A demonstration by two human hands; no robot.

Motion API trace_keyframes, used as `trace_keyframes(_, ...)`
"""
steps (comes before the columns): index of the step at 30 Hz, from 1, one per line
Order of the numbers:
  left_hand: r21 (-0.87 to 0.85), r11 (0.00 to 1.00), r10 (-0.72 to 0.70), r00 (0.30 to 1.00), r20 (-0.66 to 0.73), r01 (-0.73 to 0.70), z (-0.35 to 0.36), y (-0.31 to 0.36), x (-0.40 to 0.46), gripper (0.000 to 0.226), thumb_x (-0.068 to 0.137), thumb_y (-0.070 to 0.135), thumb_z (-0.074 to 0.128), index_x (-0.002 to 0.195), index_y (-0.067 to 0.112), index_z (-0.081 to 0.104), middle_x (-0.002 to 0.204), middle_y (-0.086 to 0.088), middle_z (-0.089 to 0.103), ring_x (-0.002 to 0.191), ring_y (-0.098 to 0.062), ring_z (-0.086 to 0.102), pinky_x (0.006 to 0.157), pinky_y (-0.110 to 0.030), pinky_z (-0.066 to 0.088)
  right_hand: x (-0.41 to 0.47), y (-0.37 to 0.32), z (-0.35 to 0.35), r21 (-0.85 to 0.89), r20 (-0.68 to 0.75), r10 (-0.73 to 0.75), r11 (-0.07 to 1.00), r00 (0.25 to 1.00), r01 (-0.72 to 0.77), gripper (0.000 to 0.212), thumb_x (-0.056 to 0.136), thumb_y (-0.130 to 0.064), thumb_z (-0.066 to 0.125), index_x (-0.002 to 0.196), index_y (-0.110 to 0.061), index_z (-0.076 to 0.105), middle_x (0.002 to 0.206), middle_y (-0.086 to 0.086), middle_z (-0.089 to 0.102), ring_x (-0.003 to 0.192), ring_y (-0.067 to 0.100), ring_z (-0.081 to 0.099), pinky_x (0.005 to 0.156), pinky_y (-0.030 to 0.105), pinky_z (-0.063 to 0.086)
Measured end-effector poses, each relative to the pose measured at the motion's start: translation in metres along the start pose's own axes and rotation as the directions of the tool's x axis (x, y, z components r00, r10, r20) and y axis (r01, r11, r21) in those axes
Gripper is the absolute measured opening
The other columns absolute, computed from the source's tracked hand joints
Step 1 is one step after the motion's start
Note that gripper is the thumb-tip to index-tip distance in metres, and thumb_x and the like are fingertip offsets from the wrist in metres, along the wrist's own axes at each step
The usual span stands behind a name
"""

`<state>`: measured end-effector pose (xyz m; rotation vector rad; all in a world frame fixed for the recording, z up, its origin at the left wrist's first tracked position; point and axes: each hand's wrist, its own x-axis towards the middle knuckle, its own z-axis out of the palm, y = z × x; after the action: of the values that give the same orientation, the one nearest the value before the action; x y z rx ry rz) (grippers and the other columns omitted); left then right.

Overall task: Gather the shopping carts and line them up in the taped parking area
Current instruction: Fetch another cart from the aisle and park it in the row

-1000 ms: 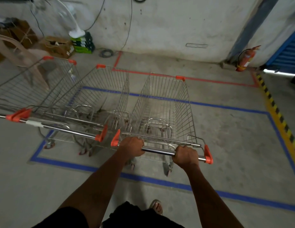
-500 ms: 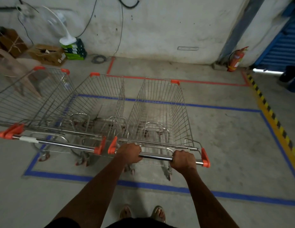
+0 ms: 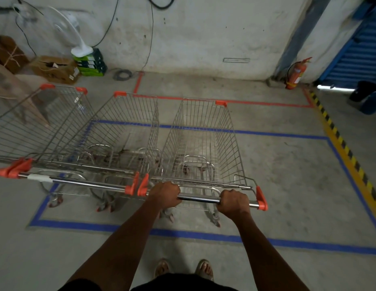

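Three wire shopping carts with orange corner caps stand side by side. My left hand and my right hand both grip the steel handle bar of the right cart. That cart stands inside the blue tape rectangle. Its orange handle end nearly touches that of the middle cart, which also stands inside the tape. The left cart sits over the rectangle's left line and runs off the frame.
A red tape line lies beyond the blue one. A yellow-black hazard strip borders the right side. A fire extinguisher stands at the back wall. Cardboard boxes, a fan and a wooden chair crowd the back left.
The view has tilted down and pulled back slightly; my feet have come into sight. Both hands keep their grip on the right cart's handle, and the cart stays beside the middle one.
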<state>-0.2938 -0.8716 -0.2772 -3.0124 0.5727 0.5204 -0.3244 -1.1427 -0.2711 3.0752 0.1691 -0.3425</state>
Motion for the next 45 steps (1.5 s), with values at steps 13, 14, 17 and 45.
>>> trace_keyframes(13,-0.04,0.999,0.017,1.0,0.009,-0.017,0.002,-0.012,-0.001,0.039,0.082,0.053,0.054,0.099,0.022,0.071,0.094,-0.004,0.071,0.088,-0.024,0.067,0.079,-0.037,0.056,0.004,-0.006,0.007,0.037,0.004,-0.005,0.999,1.0,0.005,0.029,0.092,-0.049,0.051,0.092,-0.023,0.064,0.084,-0.003,0.067,0.074,0.019,0.065,0.064,0.03,0.043)
trace_keyframes(14,-0.039,0.999,0.02,1.0,0.007,-0.02,0.002,-0.013,0.0,0.039,0.082,0.052,0.054,0.099,0.022,0.071,0.094,-0.004,0.07,0.088,-0.024,0.068,0.079,-0.037,0.056,0.004,-0.006,0.008,0.039,0.002,-0.007,0.999,1.0,0.007,0.03,0.092,-0.049,0.051,0.092,-0.023,0.063,0.084,-0.003,0.067,0.074,0.019,0.065,0.064,0.03,0.043)
trace_keyframes(17,-0.026,0.999,0.028,1.0,0.004,-0.027,0.001,-0.013,0.0,0.039,0.082,0.051,0.055,0.099,0.021,0.071,0.093,-0.005,0.071,0.088,-0.025,0.068,0.078,-0.036,0.056,0.005,-0.006,0.008,0.047,-0.007,-0.004,0.999,1.0,0.005,0.029,0.092,-0.048,0.051,0.092,-0.021,0.064,0.086,0.0,0.068,0.078,0.022,0.068,0.065,0.031,0.043)
trace_keyframes(45,-0.167,0.972,-0.226,0.856,-0.464,0.166,-0.003,-0.023,-0.073,0.037,0.1,0.037,0.04,0.129,0.02,0.057,0.113,-0.002,0.067,0.113,-0.025,0.061,0.114,-0.059,0.029,0.051,-0.066,-0.029,0.13,-0.282,-0.481,0.838,0.83,0.53,0.036,0.106,-0.043,0.037,0.109,-0.02,0.064,0.103,0.004,0.067,0.091,0.023,0.063,0.085,0.042,0.048)
